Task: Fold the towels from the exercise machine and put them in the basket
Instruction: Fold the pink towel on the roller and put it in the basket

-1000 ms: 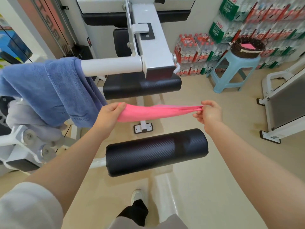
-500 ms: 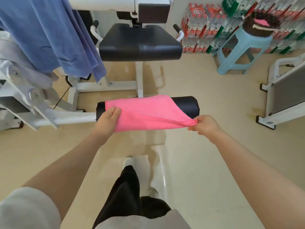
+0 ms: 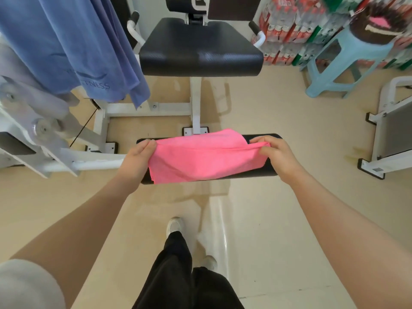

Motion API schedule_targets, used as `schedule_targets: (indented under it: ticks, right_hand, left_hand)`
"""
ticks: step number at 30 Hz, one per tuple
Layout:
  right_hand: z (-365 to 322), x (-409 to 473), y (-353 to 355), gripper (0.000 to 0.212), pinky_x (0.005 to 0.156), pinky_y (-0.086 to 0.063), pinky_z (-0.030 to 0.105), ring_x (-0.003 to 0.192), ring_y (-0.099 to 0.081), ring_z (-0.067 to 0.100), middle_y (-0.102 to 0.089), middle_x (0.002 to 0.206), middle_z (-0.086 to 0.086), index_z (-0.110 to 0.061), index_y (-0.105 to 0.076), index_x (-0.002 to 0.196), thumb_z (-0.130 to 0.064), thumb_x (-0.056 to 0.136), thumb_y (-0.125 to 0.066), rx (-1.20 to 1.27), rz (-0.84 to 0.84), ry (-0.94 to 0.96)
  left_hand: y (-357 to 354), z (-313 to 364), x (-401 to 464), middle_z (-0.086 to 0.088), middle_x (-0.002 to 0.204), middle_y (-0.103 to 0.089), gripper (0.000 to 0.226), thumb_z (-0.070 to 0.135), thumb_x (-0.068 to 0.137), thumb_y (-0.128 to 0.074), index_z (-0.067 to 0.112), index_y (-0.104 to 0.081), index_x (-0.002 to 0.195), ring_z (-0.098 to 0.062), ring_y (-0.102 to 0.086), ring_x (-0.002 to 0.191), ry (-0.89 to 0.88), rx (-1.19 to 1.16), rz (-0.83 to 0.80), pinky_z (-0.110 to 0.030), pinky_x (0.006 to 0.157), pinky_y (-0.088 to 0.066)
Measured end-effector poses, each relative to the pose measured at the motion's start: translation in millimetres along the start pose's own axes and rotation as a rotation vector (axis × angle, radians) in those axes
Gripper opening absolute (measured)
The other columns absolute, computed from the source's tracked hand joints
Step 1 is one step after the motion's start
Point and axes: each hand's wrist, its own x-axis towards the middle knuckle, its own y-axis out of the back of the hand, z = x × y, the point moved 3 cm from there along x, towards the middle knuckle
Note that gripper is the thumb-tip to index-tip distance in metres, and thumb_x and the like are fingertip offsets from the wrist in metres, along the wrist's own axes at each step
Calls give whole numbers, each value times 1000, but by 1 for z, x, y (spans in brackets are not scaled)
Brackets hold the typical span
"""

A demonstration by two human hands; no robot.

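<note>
At the centre of the frame the pink towel (image 3: 205, 159) is now draped over the black roller pad (image 3: 265, 169), where half a second ago only its near edge was held out flat — a fold has been laid across. Its left corner is pinched by the left hand (image 3: 138, 159) and its doubled right edge by the right hand (image 3: 275, 156). More folding is judged to remain before the basket (image 3: 376, 23), upper right, which already holds a pink towel; the blue towel (image 3: 73, 45) hangs untouched at upper left.

Two hands, the left hand (image 3: 136, 161) and the right hand (image 3: 276, 156). Three towels on the machine: one pink towel (image 3: 205, 160), one blue towel (image 3: 73, 45), one grey towel (image 3: 33, 101). One basket (image 3: 376, 30), blurred, holding what seems one more pink towel (image 3: 379, 20). One stool (image 3: 347, 61).
</note>
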Motion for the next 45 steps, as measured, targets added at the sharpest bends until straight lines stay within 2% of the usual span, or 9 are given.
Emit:
schedule_targets:
  ticks: [3, 9, 15, 22, 34, 37, 40, 42, 45]
  right_hand:
    - [-8, 30, -13, 29, 66, -40, 24, 79, -57, 17, -65, 80, 4, -9, -65, 66, -10, 57, -37, 126, 107, -26]
    - [6, 84, -37, 17, 64, -31, 29, 74, -44, 17, -49, 74, 6, -9, -53, 79, -4, 85, -38, 102, 166, -177]
    - [31, 108, -54, 25, 76, -35, 29, 86, -47, 21, -53, 87, 4, -4, -57, 105, -17, 96, -38, -250, 270, -261]
    - [30, 99, -48, 26, 67, -32, 30, 75, -46, 28, -52, 72, 10, -1, -54, 79, -17, 92, -40, -434, 254, -272]
    - [31, 119, -59, 27, 69, -41, 37, 95, -57, 38, -60, 105, 18, -5, -48, 110, -21, 98, -29, -886, 256, -387]
    - [32, 113, -54, 37, 73, -40, 39, 101, -57, 39, -59, 112, 20, -2, -45, 114, -33, 98, -33, -892, 309, -425]
    - [18, 103, -68, 42, 97, -35, 44, 119, -46, 37, -51, 131, 19, -4, -44, 127, -32, 97, -34, -997, 340, -111]
    - [4, 95, -106, 46, 113, -25, 42, 135, -33, 32, -38, 146, 15, -7, -38, 139, -25, 97, -33, -889, 94, 236]
    - [0, 84, -158, 55, 118, -10, 33, 144, -18, 20, -23, 156, 5, -12, -25, 146, -36, 96, -23, -811, -286, 348]
  left_hand:
    - [11, -5, 24, -1, 80, -58, 24, 29, 96, -48, 21, -65, 81, -13, -49, 75, 27, -92, -20, -30, 74, -40]
    - [13, -11, 63, 7, 61, -48, 30, 33, 99, -40, 22, -52, 74, -5, -45, 54, 81, -63, 46, -23, 55, -35]
    - [9, -29, 77, 4, 85, -59, 29, 40, 89, -55, 14, -59, 101, -14, -55, 78, 186, 20, 28, -30, 72, -48]
    - [15, -37, 82, -3, 96, -66, 18, 15, 93, -50, 28, -62, 92, -24, -60, 90, 228, 6, -82, -50, 94, -48]
    - [-6, -22, 82, -13, 79, -51, 25, 16, 98, -32, 4, -36, 120, -35, -52, 76, 11, 787, -23, -35, 60, -33]
    - [-8, -19, 77, -16, 108, -57, 43, 12, 94, -39, 8, -30, 136, -37, -58, 90, -22, 1075, 60, -38, 65, -41]
    - [-23, -13, 72, -16, 120, -56, 56, 2, 71, -37, 5, -46, 127, -33, -51, 98, -513, 1317, 186, -41, 77, -46]
    - [-51, -19, 65, -18, 125, -58, 55, 8, 70, -34, 2, -52, 122, -34, -51, 111, -737, 1265, -3, -44, 88, -49]
    - [-76, -36, 59, -20, 132, -54, 60, 36, 84, -36, -4, -55, 125, -31, -53, 123, -685, 1333, -281, -45, 103, -43]
